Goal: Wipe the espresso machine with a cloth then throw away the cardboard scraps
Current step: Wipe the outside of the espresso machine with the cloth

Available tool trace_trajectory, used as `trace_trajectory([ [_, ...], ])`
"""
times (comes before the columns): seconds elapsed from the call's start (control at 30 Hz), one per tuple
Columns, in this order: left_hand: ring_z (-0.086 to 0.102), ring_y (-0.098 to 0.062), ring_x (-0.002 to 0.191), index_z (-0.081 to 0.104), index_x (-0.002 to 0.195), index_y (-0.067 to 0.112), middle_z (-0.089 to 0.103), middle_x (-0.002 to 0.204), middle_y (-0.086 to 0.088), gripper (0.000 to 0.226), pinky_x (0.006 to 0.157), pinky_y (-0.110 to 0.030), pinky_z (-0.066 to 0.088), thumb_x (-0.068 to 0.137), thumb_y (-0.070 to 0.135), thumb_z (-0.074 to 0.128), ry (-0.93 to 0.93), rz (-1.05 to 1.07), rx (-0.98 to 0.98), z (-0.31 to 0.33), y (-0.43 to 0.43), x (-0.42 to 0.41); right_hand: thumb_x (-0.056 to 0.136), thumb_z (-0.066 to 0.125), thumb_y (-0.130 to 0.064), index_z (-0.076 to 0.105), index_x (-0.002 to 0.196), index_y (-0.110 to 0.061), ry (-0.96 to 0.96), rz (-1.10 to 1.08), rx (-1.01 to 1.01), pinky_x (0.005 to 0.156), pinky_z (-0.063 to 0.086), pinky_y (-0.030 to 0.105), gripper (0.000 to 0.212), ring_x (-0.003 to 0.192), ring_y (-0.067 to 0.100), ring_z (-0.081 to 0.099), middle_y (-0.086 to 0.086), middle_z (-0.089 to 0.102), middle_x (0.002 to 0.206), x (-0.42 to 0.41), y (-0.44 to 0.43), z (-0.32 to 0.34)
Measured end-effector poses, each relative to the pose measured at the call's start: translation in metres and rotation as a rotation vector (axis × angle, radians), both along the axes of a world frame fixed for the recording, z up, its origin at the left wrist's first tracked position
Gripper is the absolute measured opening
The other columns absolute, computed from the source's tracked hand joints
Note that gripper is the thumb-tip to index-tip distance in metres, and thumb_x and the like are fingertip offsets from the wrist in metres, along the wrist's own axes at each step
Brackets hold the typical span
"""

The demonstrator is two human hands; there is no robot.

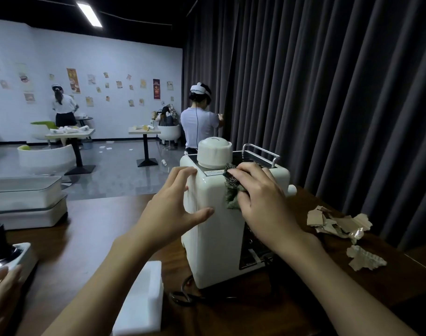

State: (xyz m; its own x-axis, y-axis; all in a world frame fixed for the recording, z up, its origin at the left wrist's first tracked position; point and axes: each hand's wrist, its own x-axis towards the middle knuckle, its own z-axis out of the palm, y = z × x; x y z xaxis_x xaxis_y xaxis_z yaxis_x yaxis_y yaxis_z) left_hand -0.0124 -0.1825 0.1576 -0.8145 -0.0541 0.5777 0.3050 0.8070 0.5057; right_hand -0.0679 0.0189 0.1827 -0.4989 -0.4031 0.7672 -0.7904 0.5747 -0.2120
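One cream espresso machine [216,251] is set on the table [86,238], toward its right edge. The left grip [175,212] is spread open, with its fingertips laid against the machine's left side. One green cloth [232,187] is clutched by the right grip [262,197] and pressed on the machine's upper edge. Cardboard scraps [338,223] are heaped in one pile by the right edge, and one loose piece [365,259] lies near it. The small label on the machine's top cannot be read.
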Motion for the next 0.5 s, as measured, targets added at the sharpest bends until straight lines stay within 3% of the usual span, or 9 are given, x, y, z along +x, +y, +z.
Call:
trace_trajectory([
  [0.2,0.051,-0.003,0.125,0.04,0.136,0.037,0.035,0.136,0.03,0.081,0.095,-0.047,0.054,0.07,0.081,0.053,-0.031,0.032,-0.028,0.011,0.001,0.006,0.085,0.048,-0.001,0.063,0.125,-0.012,-0.093,-0.074,0.041,0.101,0.04,0.039,0.044,0.108,0.025,0.05,0.001,0.059,0.121,-0.026,0.025,0.023],
  [0.33,0.044,-0.002,0.13,0.043,0.135,0.035,0.045,0.134,0.021,0.07,0.106,-0.038,0.045,0.079,0.076,0.052,0.015,0.092,0.001,0.031,0.01,-0.001,0.087,0.048,-0.004,0.059,0.132,-0.017,-0.111,-0.065,0.105,0.101,0.04,0.041,0.047,0.113,0.025,0.046,0.0,0.056,0.127,-0.042,0.026,0.047],
  [0.5,0.043,-0.008,0.134,0.043,0.144,0.028,0.046,0.143,0.011,0.077,0.107,-0.031,0.038,0.082,0.07,0.059,0.058,0.154,0.056,0.051,0.026,-0.019,0.096,0.046,-0.043,0.038,0.143,-0.04,-0.217,0.004,0.386,0.097,0.018,0.036,0.048,0.13,0.02,0.033,-0.007,0.043,0.143,-0.056,0.035,0.06],
])
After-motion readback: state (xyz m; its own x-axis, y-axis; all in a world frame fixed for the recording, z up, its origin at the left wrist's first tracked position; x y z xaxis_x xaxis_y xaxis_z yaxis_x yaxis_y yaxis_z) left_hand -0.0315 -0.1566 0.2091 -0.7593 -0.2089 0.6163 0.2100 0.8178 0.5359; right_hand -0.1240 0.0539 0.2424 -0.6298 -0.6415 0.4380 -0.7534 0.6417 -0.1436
